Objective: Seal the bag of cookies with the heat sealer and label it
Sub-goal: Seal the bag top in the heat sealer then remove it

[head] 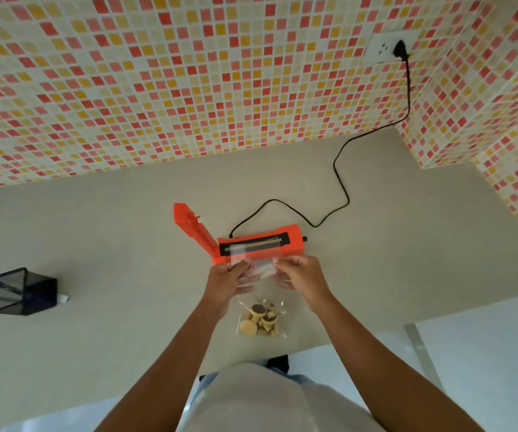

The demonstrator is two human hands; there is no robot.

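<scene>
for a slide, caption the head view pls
Left hand and right hand pinch the bag by its top at the open sealer.

Clear bag (262, 294): mouth pinched between left hand (229, 277) and right hand (301, 274); cookies (262, 319) pooled at its bottom, nearer the body than both hands. Orange heat sealer (259, 246): lid raised, just beyond the hands; bag's top edge lies over its front. Black mesh holder (17, 291): well left of the left hand.

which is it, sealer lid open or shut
Open: the heat sealer's lid stands swung up on the left, showing the sealing strip.
</scene>
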